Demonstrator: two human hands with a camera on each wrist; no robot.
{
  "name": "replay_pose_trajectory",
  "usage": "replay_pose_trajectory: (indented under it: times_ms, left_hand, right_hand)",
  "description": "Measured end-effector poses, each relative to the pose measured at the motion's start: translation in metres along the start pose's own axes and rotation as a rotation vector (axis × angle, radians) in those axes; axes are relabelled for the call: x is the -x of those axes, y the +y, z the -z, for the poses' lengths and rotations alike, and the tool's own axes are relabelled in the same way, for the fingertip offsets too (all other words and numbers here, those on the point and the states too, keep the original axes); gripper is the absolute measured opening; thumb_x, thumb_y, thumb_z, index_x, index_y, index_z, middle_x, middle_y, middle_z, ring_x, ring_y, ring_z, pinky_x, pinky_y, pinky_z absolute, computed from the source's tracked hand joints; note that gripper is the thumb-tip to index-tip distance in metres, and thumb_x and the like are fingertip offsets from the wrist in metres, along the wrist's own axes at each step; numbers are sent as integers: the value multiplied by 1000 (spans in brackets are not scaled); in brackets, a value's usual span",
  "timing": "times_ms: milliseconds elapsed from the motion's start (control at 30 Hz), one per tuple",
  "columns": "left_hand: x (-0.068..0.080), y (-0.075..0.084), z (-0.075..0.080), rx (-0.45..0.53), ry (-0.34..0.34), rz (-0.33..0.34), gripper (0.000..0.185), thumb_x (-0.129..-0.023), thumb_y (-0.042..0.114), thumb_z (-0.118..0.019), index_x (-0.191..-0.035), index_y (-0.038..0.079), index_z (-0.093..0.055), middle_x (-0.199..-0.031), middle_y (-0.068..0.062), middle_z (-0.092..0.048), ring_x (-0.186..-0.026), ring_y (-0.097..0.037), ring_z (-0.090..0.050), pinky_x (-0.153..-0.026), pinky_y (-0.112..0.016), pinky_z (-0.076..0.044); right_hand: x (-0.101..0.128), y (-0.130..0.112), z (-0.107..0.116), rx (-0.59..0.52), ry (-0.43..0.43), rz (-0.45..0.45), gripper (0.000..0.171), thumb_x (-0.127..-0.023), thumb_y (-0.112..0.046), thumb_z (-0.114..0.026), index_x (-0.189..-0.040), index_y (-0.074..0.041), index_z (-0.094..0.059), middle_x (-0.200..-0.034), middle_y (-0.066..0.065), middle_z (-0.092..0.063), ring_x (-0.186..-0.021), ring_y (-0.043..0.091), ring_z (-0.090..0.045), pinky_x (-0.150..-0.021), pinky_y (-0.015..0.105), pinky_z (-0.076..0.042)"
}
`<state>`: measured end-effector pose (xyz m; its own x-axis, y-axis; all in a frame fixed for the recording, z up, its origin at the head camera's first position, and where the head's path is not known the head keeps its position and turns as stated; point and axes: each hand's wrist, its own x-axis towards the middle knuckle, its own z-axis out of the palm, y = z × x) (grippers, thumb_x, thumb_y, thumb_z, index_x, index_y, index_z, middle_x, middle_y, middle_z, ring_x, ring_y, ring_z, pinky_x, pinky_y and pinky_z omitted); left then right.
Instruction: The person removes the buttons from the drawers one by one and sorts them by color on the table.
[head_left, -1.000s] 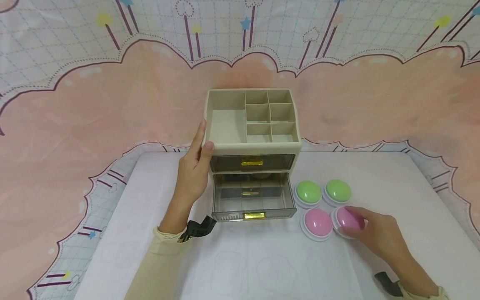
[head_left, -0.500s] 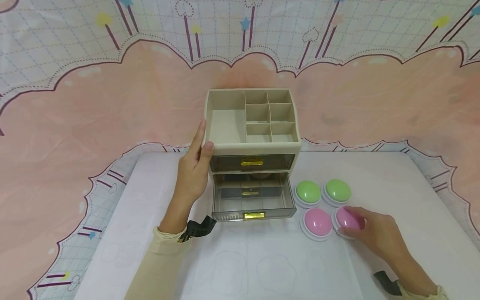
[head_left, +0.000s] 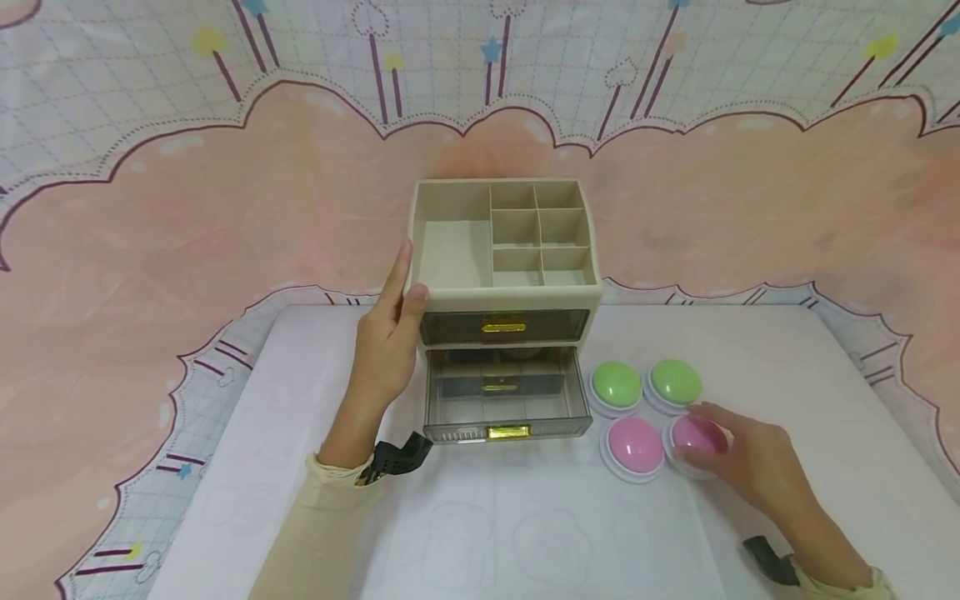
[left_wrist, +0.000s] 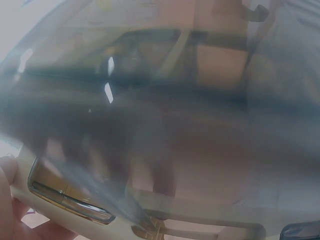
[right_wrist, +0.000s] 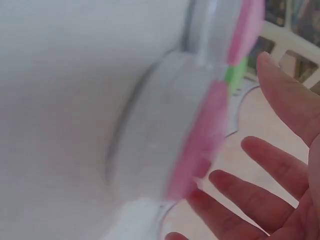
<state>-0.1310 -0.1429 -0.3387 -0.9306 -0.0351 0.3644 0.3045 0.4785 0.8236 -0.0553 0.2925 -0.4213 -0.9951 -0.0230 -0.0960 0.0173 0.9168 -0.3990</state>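
- The left hand (head_left: pixel 386 346) is laid flat, fingers straight, against the left side of the beige plastic organiser with two smoky transparent drawers (head_left: pixel 504 287); the lower drawer (head_left: pixel 504 398) is pulled out.
- The right hand (head_left: pixel 738 467) is spread loosely over the right-hand pink dome-shaped button on a white base (head_left: pixel 690 437), fingertips touching it; in the right wrist view the fingers (right_wrist: pixel 260 170) are seen open beside it, no firm grasp shown.
- The button sits on the white surface (head_left: pixel 525 517), just beside a second pink dome (head_left: pixel 633 446) and two green domes (head_left: pixel 617 385).
- A slip is judged possible: the smooth dome could escape loose fingers, or neighbouring domes could be knocked.
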Motion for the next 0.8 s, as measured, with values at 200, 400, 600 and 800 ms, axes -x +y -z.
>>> replay_pose_trajectory:
  times_ms: [200,400,600,800]
  left_hand:
    - [0,-1,0,-5,-5,-2,58,-106,61,-37,-160,46,-22,-90,-9,-50,-79,-23,-44,-80,-39,-40]
    - [0,0,0,-6,-6,-2,58,-106,60,-37,-160,47,-22,-88,-7,-46,-73,-23,-38,-76,-38,-39]
    - [0,0,0,-7,-7,-11,57,-107,59,-37,-160,47,-21,-101,-11,-55,-75,-23,-39,-77,-39,-39]
    - [0,1,1,9,-12,-11,58,-106,60,-38,-160,46,-22,-157,2,-47,-101,-24,-51,-92,-43,-42]
  right_hand:
    - [1,-27,7,-89,107,93,63,-83,-40,-86,-138,-16,-66,-131,20,-68,-122,45,-59,-96,66,-49]
    - [2,-63,7,-138,116,163,57,-85,-43,-83,-136,-21,-69,-115,9,-77,-110,36,-67,-88,57,-57]
    - [1,-89,-6,-251,178,352,55,-78,-31,-90,-130,-22,-73,-104,-1,-80,-94,17,-73,-75,28,-58]
    - [-4,-104,-18,-291,247,508,65,-73,-27,-93,-134,-19,-70,-99,-6,-80,-85,7,-75,-75,16,-56]
